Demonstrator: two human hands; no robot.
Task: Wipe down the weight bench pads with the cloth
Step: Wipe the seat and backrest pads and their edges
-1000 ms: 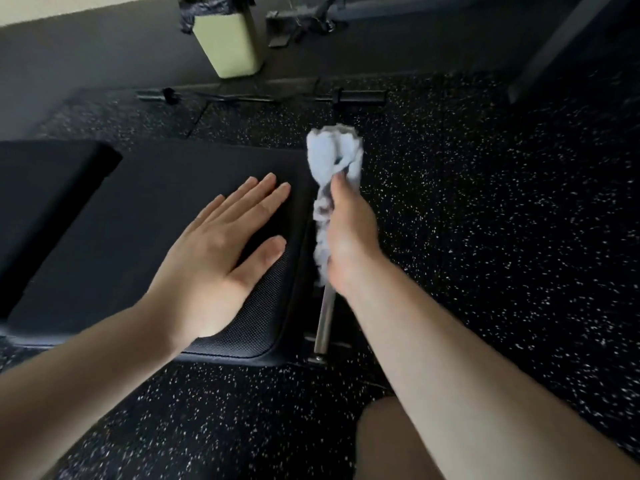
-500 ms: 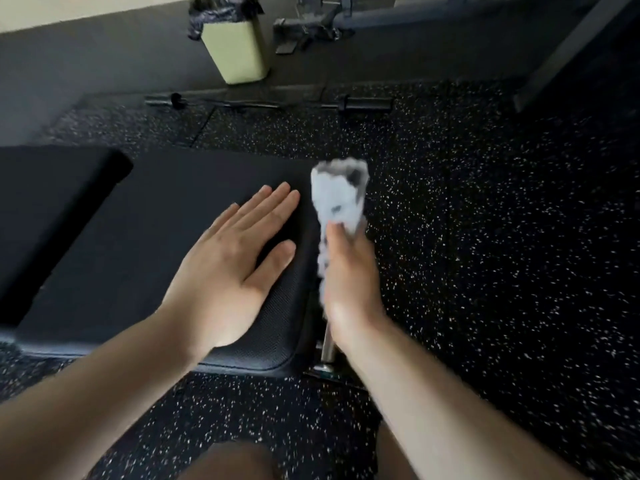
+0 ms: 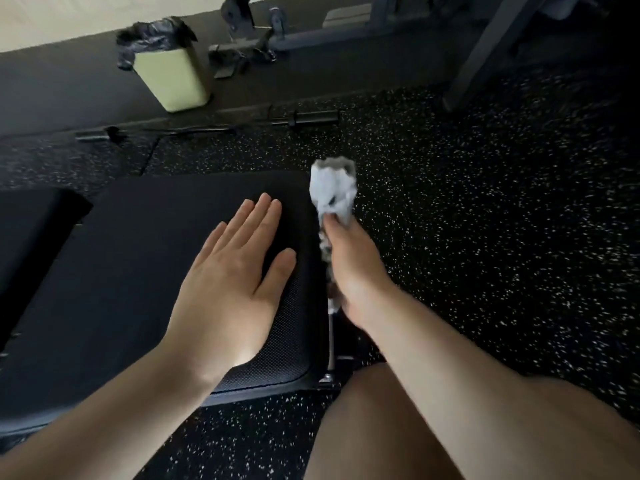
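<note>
Cloth: the light grey cloth [image 3: 333, 192] is bunched up and sits at the right end of the bench pad, just past its far right corner. Its top puffs out above the hand and a thin tail hangs down along the pad's right edge.
Right hand: the right hand [image 3: 349, 268] holds the cloth. The thumb presses on the cloth from the front. The other fingers are hidden behind it, so how they curl cannot be told. The hand is a little blurry.
Bench pad: the big black bench pad [image 3: 138, 258] lies flat. Its near right corner is round and has a bumpy pattern.
Left hand: the left hand [image 3: 232, 285] lies flat on the pad, near its right end. The fingers are straight and close together, the thumb sticks out to the side, and it holds nothing.
Second pad: another black pad [image 3: 31, 233] sits at the left end of the big one, with a dark gap between them.
Metal bar: a thin silver bar [image 3: 331, 344] runs down beside the pad's right edge, below the right hand.
Leg: a bare knee [image 3: 398, 427] shows at the bottom, by the pad's near right corner.
Floor: the black floor [image 3: 485, 237] has little white dots.
Bin: a pale green bin [image 3: 173, 77] with a black bag stands far back, well apart from the bench.
Bar on floor: a dark bar [image 3: 304, 117] lies on the floor between the bin and the bench.
</note>
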